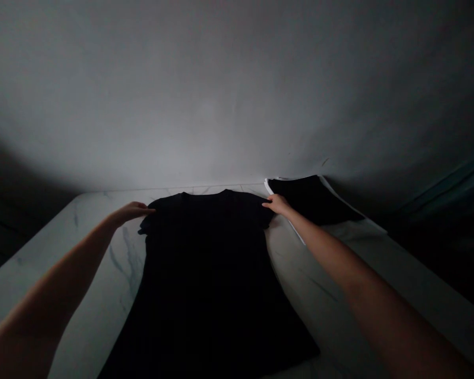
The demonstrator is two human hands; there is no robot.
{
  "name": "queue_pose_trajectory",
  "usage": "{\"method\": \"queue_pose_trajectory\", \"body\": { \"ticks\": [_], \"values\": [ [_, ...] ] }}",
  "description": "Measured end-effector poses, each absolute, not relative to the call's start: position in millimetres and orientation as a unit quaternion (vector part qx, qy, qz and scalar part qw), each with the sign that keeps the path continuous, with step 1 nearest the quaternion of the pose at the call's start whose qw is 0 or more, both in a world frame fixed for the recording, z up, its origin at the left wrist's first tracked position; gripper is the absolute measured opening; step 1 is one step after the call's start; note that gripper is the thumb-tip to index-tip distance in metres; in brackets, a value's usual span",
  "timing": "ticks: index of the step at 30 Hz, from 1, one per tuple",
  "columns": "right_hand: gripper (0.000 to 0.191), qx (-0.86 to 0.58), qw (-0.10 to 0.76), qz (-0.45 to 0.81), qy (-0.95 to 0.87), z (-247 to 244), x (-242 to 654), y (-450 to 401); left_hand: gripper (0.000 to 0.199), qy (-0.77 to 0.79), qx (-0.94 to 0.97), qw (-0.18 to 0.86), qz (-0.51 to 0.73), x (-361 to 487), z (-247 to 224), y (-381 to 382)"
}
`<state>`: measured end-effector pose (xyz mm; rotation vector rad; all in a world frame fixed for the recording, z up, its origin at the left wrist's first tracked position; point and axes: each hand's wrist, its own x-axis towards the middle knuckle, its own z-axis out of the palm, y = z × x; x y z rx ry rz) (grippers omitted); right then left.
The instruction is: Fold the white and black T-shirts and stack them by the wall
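Observation:
A black short-sleeved shirt [207, 273] lies spread out on a white marbled table [122, 258], its neckline toward the wall and its lower part running toward me. My left hand [133, 211] pinches the shirt's left sleeve near the shoulder, thumb and fingers closed on the cloth. At the opposite shoulder, my right hand [277, 203] is closed on the right sleeve. The lower left part of the shirt runs out of the picture.
Behind the right hand, a black folded cloth [316, 197] lies on white sheets or cloth [334, 192] near the wall. A grey wall [205, 105] rises along the table's far edge. Dark teal fabric [446, 181] shows at the right.

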<state>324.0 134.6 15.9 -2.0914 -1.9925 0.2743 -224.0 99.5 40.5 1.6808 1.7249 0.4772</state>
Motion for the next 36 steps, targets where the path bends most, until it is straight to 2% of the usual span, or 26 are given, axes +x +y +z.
{"method": "queue_pose_trajectory", "body": {
  "ticks": [5,8,11,15,19,23,27,32,36],
  "values": [
    [0.024,-0.762,0.104,0.038,-0.638,17,311,118,0.038,0.579,0.606,0.428,0.338,-204,45,83],
    [0.026,-0.763,0.099,-0.019,-0.639,22,293,112,0.032,0.552,0.593,0.441,0.386,-193,43,82],
    [0.031,-0.703,0.133,-0.081,-0.694,27,258,112,0.033,0.544,0.587,0.436,0.411,-186,38,85],
    [0.038,-0.569,0.161,-0.007,-0.806,25,183,112,0.035,0.558,0.602,0.395,0.412,-183,29,90],
    [0.044,-0.444,0.155,0.083,-0.878,13,102,109,0.026,0.588,0.628,0.280,0.427,-189,20,102],
    [0.048,-0.367,0.141,0.092,-0.915,3,46,114,0.012,0.651,0.677,0.126,0.320,-203,20,110],
    [0.054,-0.374,0.113,0.089,-0.916,-3,27,128,0.017,0.695,0.706,0.016,0.135,-214,25,106],
    [0.057,-0.418,0.092,0.099,-0.898,-8,32,138,0.026,0.728,0.684,-0.051,-0.006,-213,24,97],
    [0.054,-0.447,0.076,0.082,-0.888,-2,32,132,0.026,0.740,0.669,-0.059,-0.018,-210,23,93]
  ]
}}
